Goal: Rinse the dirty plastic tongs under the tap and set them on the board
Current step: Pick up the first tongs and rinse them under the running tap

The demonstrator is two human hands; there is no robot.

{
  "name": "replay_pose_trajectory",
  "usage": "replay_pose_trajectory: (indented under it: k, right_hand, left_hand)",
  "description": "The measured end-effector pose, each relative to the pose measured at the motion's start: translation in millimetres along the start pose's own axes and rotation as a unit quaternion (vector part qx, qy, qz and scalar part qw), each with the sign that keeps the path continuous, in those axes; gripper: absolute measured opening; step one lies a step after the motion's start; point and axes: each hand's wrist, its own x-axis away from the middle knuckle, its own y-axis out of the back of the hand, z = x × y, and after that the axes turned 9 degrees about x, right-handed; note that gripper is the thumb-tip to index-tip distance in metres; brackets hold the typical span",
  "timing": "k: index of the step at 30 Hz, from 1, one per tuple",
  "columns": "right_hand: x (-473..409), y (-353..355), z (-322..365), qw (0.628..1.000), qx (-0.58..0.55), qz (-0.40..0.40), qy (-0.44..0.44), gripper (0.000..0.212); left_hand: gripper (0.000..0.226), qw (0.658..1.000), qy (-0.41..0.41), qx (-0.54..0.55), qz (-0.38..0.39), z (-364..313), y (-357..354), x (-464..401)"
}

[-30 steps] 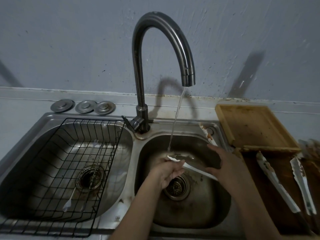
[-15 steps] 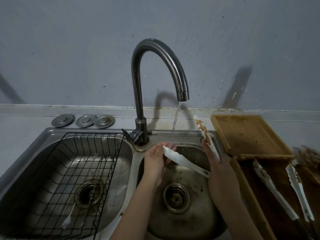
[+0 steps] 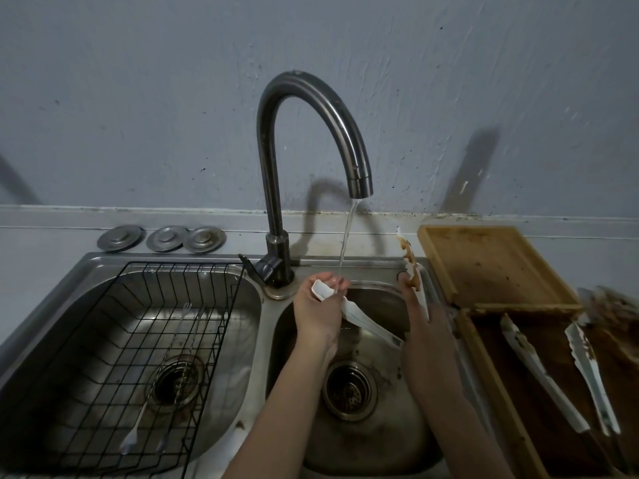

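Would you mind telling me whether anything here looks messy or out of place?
One arm of the tongs is smeared brown and sits outside the water stream. Two more smeared tongs lie on the dark tray.

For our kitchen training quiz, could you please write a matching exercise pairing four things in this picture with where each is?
Things:
1. White plastic tongs with brown stains
2. Three round metal sink plugs
3. Black wire basket
4. Light wooden board

Places:
A. In the left sink basin
B. On the counter right of the sink
C. Held in both hands over the right basin
D. On the ledge behind the left basin

Pairs: 1-C, 2-D, 3-A, 4-B
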Motion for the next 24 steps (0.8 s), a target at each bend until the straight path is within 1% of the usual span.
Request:
replay_pose_trajectory:
  k: [2, 4, 6, 8, 10, 12, 13, 14, 15, 17, 19, 20, 21, 22, 23, 24]
  right_hand:
    - [0.5, -0.6, 0.7, 1.000, 0.000, 0.005, 0.001, 0.084]
    - [0.7, -0.2, 1.6, 1.000, 0.002, 0.015, -0.005, 0.079]
    - [0.7, 1.3, 1.4, 0.999, 0.002, 0.030, -0.014, 0.070]
    - [-0.8, 4.0, -0.5, 0.999, 0.009, 0.045, -0.012, 0.057]
    - [-2.6, 7.9, -0.7, 0.998, -0.013, 0.053, 0.013, 0.038]
    - [-4.0, 12.0, 2.0, 0.995, -0.065, 0.052, 0.051, 0.022]
    - [-4.2, 14.2, 4.2, 0.992, -0.092, 0.055, 0.063, 0.017]
    - [-3.9, 16.5, 6.1, 0.989, -0.119, 0.058, 0.070, 0.016]
    - [-3.6, 18.8, 8.1, 0.985, -0.147, 0.058, 0.071, 0.018]
    - [-4.9, 23.9, 10.7, 0.978, -0.193, 0.055, 0.054, 0.023]
    - [-8.7, 28.6, 14.2, 0.978, -0.195, 0.064, 0.034, 0.023]
    - [-11.6, 30.2, 16.3, 0.981, -0.176, 0.071, 0.031, 0.022]
    - [-14.9, 31.0, 19.2, 0.985, -0.149, 0.082, 0.032, 0.021]
    - [-17.6, 31.4, 22.8, 0.987, -0.124, 0.095, 0.035, 0.020]
    - [-20.0, 30.8, 26.5, 0.988, -0.105, 0.106, 0.038, 0.019]
    - [-22.1, 30.1, 31.1, 0.988, -0.087, 0.118, 0.042, 0.018]
  left_hand:
    - [0.031, 1.000, 0.012, -0.023, 0.018, -1.1, -1.1, 1.3]
    - [0.028, 0.994, 0.046, -0.091, 0.043, -3.6, 1.1, 2.3]
    - [0.022, 0.983, 0.090, -0.151, 0.055, -6.0, 7.8, 2.9]
    - [0.016, 0.973, 0.131, -0.182, 0.048, -8.9, 14.5, 5.2]
    - [0.016, 0.971, 0.167, -0.170, 0.018, -9.4, 21.7, 4.1]
    - [0.018, 0.976, 0.184, -0.118, -0.020, -8.7, 27.9, 0.2]
    - [0.019, 0.977, 0.173, -0.117, -0.033, -6.9, 31.5, -4.4]
    - [0.026, 0.973, 0.156, -0.165, -0.033, -5.6, 34.2, -8.2]
    - [0.038, 0.960, 0.142, -0.240, -0.029, -3.6, 36.3, -10.9]
    - [0.056, 0.915, 0.108, -0.389, -0.023, -2.7, 38.1, -10.3]
    - [0.068, 0.869, 0.045, -0.492, -0.035, -0.4, 40.3, -5.7]
    - [0.073, 0.832, -0.005, -0.553, -0.041, 1.6, 40.6, -1.1]
    - [0.074, 0.791, -0.058, -0.608, -0.039, 4.1, 41.2, 3.7]
    - [0.068, 0.763, -0.107, -0.638, -0.019, 6.6, 41.0, 8.0]
    - [0.055, 0.767, -0.141, -0.626, 0.018, 9.9, 41.5, 8.3]
    - [0.038, 0.823, -0.128, -0.550, 0.063, 11.7, 40.2, 9.8]
